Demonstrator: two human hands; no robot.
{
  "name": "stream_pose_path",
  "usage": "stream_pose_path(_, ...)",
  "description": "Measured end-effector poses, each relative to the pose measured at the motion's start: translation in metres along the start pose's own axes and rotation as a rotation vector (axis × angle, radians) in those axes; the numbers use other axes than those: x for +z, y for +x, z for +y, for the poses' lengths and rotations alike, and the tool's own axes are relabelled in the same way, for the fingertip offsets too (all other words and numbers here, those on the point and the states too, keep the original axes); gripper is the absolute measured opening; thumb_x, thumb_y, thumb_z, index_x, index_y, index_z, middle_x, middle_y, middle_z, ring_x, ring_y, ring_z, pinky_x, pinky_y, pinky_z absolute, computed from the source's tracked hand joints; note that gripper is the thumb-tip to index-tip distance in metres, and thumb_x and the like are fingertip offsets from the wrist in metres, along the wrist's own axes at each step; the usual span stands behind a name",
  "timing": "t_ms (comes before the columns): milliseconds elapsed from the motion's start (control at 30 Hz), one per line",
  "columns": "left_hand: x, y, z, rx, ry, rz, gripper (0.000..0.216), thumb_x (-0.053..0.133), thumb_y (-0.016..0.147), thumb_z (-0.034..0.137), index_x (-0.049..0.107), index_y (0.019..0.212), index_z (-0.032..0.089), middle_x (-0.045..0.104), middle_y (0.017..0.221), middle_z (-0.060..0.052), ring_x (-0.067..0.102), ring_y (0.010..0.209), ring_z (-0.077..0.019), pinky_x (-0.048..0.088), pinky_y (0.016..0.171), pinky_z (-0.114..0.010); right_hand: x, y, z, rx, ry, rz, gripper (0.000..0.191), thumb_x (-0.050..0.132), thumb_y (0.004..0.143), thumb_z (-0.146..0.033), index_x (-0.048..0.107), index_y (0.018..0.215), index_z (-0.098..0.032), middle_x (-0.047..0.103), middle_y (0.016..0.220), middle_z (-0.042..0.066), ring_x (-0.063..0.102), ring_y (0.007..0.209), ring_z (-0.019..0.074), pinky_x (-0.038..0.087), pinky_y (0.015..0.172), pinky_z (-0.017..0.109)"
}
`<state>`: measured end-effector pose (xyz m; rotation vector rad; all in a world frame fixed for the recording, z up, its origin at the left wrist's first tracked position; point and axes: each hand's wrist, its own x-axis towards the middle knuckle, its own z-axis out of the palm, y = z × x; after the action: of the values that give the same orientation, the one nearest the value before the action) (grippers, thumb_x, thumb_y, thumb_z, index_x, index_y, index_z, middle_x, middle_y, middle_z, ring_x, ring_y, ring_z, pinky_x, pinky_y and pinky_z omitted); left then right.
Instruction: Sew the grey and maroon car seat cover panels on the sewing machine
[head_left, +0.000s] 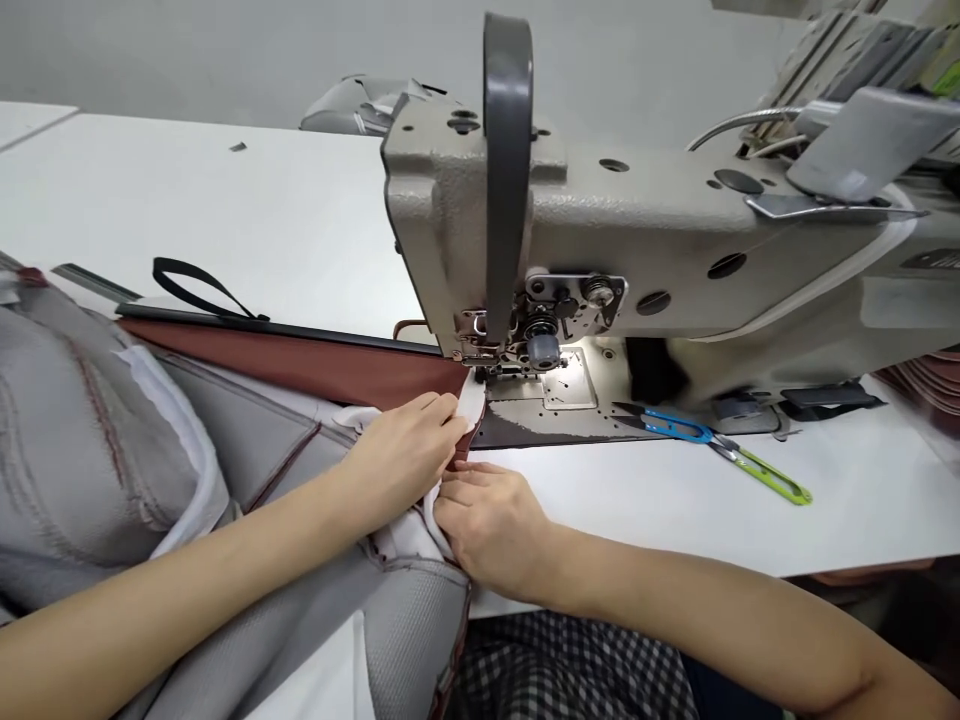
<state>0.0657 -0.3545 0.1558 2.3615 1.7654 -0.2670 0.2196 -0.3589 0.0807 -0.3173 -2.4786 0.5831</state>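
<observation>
A large sewn cover (292,360), reddish-brown on its face and grey on its backing, spreads over the left of the table and hangs down at the front. Its edge, with a white strip (471,400) along it, reaches under the needle area of a grey sewing machine (442,190). Just in front of the needle, my left hand (409,445) presses on this edge with curled fingers. My right hand (487,520) is closed on the cover's edge slightly nearer to me, beside a white piping strip. Both hands' fingertips are partly hidden.
Thread snips with blue and green handles (679,428) lie on the right of the machine bed. A black strap loop (199,275) sticks up behind the cover. Reddish-brown pieces (926,385) are stacked at the far right. Grey material (349,105) lies behind the machine.
</observation>
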Motion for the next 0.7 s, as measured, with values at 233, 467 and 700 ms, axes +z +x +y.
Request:
stream_pose_path(233,0.007,0.009,-0.002,-0.047,-0.037,0.009,0.021,0.050,0.088,0.003,0.064,0.081,0.017,0.057,0.082,-0.003,0.052,0.074,-0.0174,0.037,0.063,-0.030,-0.006,0.004,0.008,0.002,0.058,-0.012,0.021,0.047,0.082,-0.006,0.056,0.068,-0.019,0.067,0.072,0.002,0.060,0.071,0.0142,0.050,0.088,0.026)
stream_pose_path(467,0.005,0.020,-0.002,-0.083,0.054,-0.039,0.023,0.049,0.084,0.002,0.067,0.090,0.016,0.057,0.084,-0.006,0.053,0.078,-0.0193,0.041,0.065,-0.030,-0.011,0.005,0.018,0.001,0.059,-0.053,0.022,0.048,0.084,-0.005,0.056,0.068,-0.019,0.068,0.073,0.002,0.062,0.073,0.0143,0.049,0.084,0.026)
stream_pose_path(700,-0.003,0.025,0.002,-0.113,0.122,-0.092,0.020,0.048,0.087,0.008,0.066,0.086,0.017,0.060,0.083,-0.006,0.056,0.081,-0.0215,0.041,0.066,-0.033,-0.013,0.007,0.029,-0.032,0.053,-0.085,0.022,0.049,0.087,-0.006,0.058,0.071,-0.019,0.069,0.076,0.003,0.064,0.079,0.0155,0.048,0.089,0.027)
